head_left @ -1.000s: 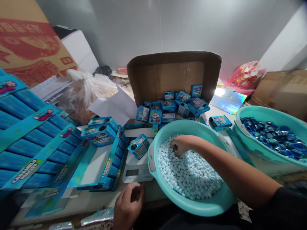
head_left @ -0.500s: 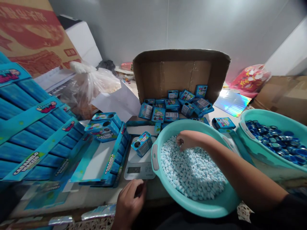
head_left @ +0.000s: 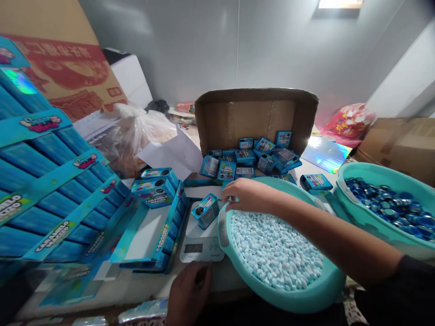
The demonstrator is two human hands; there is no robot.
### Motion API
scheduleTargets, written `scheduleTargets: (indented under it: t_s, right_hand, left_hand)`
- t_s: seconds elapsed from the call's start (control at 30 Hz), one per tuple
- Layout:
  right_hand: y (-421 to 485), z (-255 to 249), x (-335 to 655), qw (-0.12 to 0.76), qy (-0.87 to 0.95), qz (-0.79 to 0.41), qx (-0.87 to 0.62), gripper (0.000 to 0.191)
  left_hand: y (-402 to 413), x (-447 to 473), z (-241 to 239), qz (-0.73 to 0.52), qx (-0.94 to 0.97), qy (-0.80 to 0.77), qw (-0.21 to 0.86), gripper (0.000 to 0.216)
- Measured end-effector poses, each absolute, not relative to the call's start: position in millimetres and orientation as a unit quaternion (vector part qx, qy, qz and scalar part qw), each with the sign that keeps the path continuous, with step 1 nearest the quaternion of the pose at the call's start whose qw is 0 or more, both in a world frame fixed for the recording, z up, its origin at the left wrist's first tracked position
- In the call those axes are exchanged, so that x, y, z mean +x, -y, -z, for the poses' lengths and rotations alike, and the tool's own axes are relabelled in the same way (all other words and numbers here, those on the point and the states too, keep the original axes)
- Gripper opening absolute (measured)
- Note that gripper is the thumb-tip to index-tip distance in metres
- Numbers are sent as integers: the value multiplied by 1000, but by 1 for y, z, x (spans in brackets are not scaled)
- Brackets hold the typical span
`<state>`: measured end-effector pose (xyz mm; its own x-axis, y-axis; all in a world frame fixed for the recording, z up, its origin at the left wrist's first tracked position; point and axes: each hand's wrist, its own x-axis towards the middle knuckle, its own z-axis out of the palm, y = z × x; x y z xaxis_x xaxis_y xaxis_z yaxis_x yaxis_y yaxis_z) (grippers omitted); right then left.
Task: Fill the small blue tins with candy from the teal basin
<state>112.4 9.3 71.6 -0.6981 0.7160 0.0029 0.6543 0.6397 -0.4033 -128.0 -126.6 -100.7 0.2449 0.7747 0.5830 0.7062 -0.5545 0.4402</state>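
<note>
My right hand point(head_left: 244, 194) hovers over the left rim of a teal basin point(head_left: 306, 294) filled with small white and pale blue tablets point(head_left: 275, 249). Its fingers are pinched together, seemingly on a few tablets. Just to its left a small blue box point(head_left: 205, 210) with a round hole in its top stands on a white digital scale point(head_left: 200, 246). My left hand point(head_left: 188, 292) rests at the table's front edge below the scale, fingers curled with nothing visible in them.
An open cardboard box point(head_left: 254, 115) holds several small blue boxes point(head_left: 248, 156) behind the basin. A second teal basin point(head_left: 370, 222) of blue caps point(head_left: 390, 201) sits right. Blue display trays point(head_left: 50, 181) stack at left, with a plastic bag point(head_left: 136, 136) behind.
My right hand has lifted out of the tablets and moved left toward the small box on the scale. The left hand has stayed by the table edge.
</note>
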Motion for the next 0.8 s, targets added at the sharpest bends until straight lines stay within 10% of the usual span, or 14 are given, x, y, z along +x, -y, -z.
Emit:
scheduleTargets:
  t_s: [0.8]
  right_hand:
    - [-42, -61, 47, 72, 932, -257, -244, 19]
  left_hand:
    - [123, -126, 102, -403, 778, -481, 36, 12]
